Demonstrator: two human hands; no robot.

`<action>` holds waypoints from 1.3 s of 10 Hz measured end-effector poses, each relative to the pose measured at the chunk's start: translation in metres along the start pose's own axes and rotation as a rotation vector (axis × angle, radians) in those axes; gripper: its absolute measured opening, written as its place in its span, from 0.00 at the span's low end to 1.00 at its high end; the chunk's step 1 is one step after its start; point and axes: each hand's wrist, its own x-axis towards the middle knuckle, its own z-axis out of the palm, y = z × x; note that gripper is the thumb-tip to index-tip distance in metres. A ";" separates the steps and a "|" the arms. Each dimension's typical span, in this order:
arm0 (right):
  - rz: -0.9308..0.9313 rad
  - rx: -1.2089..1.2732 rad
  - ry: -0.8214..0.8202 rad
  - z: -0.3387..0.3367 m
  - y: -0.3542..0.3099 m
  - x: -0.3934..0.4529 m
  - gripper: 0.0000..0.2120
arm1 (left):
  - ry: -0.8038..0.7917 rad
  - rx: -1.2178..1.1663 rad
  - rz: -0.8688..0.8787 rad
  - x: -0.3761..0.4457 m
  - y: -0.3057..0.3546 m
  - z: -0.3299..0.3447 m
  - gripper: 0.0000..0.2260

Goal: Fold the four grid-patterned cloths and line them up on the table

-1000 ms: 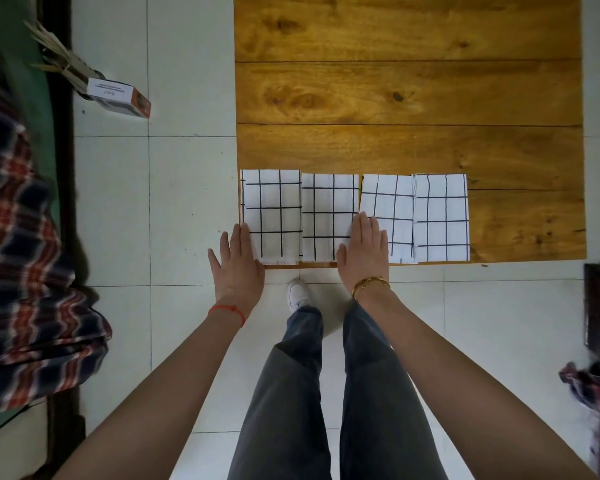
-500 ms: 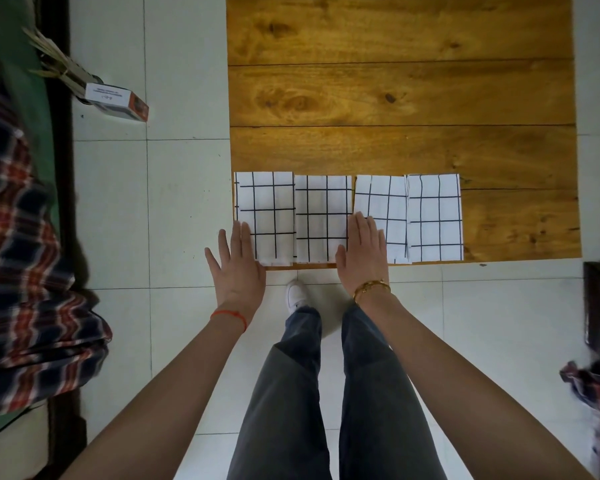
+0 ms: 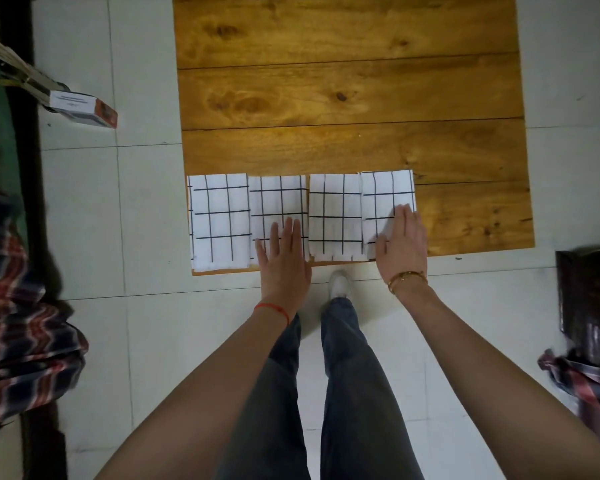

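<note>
Several folded white cloths with black grid lines lie side by side along the near edge of the wooden table (image 3: 343, 91). The leftmost cloth (image 3: 219, 220) lies untouched. My left hand (image 3: 283, 265) rests flat, fingers apart, on the near part of the second cloth (image 3: 278, 202). The third cloth (image 3: 335, 216) lies between my hands. My right hand (image 3: 402, 249) lies flat on the lower right part of the rightmost cloth (image 3: 385, 194). Neither hand grips anything.
A small box (image 3: 84, 109) lies on the tiled floor left of the table. Plaid fabric (image 3: 18, 323) hangs at the left edge, a dark piece of furniture (image 3: 589, 289) with more plaid cloth stands at the right. My legs and a white shoe (image 3: 340, 284) are below the table edge.
Both hands have shifted to the right: the left from the first cloth to the second, the right from the third cloth to the rightmost one.
</note>
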 end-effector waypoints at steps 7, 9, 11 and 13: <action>-0.061 -0.058 -0.141 -0.006 0.060 0.021 0.29 | -0.073 0.048 -0.128 0.008 0.043 0.006 0.31; -0.090 -0.020 -0.140 -0.009 0.061 0.018 0.28 | -0.099 0.092 -0.115 0.006 0.040 0.005 0.29; -0.137 0.071 -0.141 -0.029 0.059 0.010 0.28 | -0.049 0.040 -0.133 -0.011 0.041 -0.018 0.29; -0.273 0.150 -0.025 -0.078 0.050 -0.006 0.28 | 0.089 -0.074 -0.104 -0.044 0.042 -0.068 0.29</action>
